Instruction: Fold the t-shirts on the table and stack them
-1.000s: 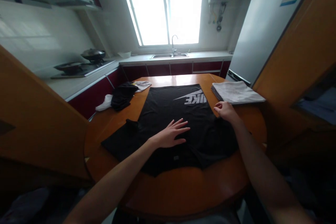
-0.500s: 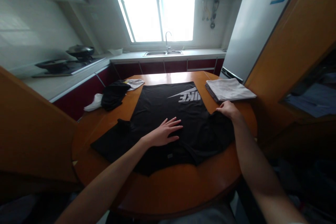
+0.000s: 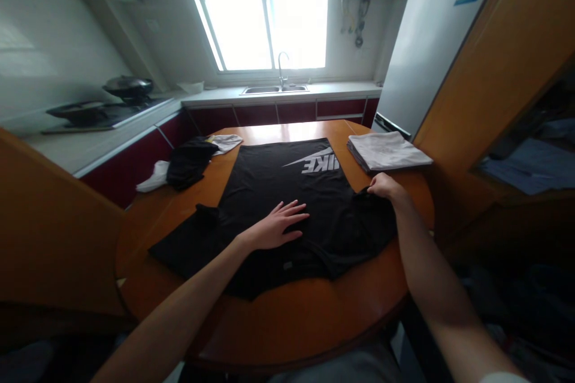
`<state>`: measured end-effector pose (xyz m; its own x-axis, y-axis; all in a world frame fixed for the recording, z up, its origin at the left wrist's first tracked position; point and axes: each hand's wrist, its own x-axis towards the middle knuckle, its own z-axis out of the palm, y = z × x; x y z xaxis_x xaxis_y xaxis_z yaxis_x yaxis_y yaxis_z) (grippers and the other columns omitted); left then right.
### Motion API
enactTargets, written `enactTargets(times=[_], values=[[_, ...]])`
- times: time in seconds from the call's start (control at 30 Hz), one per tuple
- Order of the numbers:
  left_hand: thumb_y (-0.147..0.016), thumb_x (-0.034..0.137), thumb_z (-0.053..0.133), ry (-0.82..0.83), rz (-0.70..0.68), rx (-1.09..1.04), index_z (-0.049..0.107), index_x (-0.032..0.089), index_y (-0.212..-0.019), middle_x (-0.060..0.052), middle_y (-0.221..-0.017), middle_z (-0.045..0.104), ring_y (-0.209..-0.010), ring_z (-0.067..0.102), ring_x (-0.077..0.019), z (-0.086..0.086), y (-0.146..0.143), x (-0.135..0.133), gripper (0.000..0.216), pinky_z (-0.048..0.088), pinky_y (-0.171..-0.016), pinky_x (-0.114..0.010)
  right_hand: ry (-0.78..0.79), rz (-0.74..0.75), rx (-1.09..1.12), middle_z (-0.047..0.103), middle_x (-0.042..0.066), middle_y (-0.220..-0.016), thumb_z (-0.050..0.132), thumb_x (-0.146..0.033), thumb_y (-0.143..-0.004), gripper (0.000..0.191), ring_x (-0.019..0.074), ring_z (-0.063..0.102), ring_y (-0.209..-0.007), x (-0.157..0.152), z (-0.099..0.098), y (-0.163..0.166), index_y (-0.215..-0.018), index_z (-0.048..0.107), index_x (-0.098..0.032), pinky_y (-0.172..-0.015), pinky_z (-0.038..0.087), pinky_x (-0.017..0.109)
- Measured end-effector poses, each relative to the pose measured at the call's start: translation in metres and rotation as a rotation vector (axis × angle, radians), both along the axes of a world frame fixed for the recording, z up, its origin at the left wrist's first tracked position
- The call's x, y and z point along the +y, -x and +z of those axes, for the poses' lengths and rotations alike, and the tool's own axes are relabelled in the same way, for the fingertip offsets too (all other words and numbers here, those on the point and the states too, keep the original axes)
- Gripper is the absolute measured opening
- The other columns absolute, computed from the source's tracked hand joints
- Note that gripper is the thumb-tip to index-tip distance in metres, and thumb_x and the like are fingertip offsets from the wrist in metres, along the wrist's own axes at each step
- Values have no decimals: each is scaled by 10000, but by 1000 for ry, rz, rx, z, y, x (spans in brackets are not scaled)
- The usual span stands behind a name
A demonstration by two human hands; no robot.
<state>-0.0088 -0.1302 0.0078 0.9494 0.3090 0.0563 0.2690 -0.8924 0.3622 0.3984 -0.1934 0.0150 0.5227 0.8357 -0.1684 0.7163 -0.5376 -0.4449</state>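
Note:
A black T-shirt [image 3: 269,173] with a white logo lies spread on the wooden table [image 3: 287,329], its collar toward me and its hem toward the window. My left hand [image 3: 277,227] rests flat on the middle of the shirt, fingers spread. At the right sleeve, my right hand [image 3: 385,185] pinches the edge of the black cloth between thumb and fingers. The left sleeve lies out to the side, with a small fold standing up near the armpit.
A folded stack of light grey clothes [image 3: 389,151] sits at the table's right. Crumpled black cloth [image 3: 191,163] and white cloth [image 3: 154,177] lie at the left edge. Beyond are a sink [image 3: 275,90], a stove with a pan [image 3: 128,87] and a fridge [image 3: 431,42].
The whole view has shifted slightly. Both hands keep nearly the same places on the shirt, the left flat and the right pinching the sleeve.

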Motion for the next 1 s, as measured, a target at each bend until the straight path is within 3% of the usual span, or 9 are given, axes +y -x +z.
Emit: enactTargets(times=[0.33,0.53,0.7,0.8,0.9,1.0], values=[[-998,435,578,-21,-1,-8,450,363,-1521,-50,-1641,342,-1545,222,-309,0,0,0,543,163,-1232,-628,-11,119,-20,658,24,-674,733,-144,-707,66,154,606,-624,-10,16,9,-730,673,-160,-528,368,236],[-996,449,577,-13,-9,-19,447,368,-1524,-46,-1638,347,-1544,228,-304,-1,0,1,549,162,-1237,-612,38,188,38,666,41,-745,692,-183,-783,58,165,611,-679,-25,33,12,-761,646,-156,-554,390,240],[-990,456,583,-2,-4,-18,460,370,-1516,-42,-1635,354,-1544,225,-307,-3,0,1,547,152,-1241,-607,-124,256,154,700,54,-916,725,-179,-755,200,173,636,-825,-25,40,22,-943,665,-148,-663,457,221],[-991,462,578,6,0,-17,460,379,-1514,-36,-1637,353,-1546,223,-304,-2,0,0,543,144,-1243,-606,-220,286,310,687,14,-868,751,-241,-765,307,148,629,-759,-23,44,39,-1050,648,-189,-626,464,206],[-994,464,571,14,9,2,453,384,-1517,-31,-1642,342,-1547,221,-304,0,-1,-1,542,141,-1241,-613,-230,297,633,683,-1,-793,720,-325,-831,304,130,630,-640,-22,48,63,-1089,601,-217,-537,464,195],[-996,457,568,14,14,19,452,380,-1519,-29,-1647,333,-1548,216,-305,2,-1,-3,541,138,-1241,-614,-273,315,898,746,65,-920,668,-321,-883,303,156,704,-702,-18,49,80,-1146,569,-210,-582,534,222]])
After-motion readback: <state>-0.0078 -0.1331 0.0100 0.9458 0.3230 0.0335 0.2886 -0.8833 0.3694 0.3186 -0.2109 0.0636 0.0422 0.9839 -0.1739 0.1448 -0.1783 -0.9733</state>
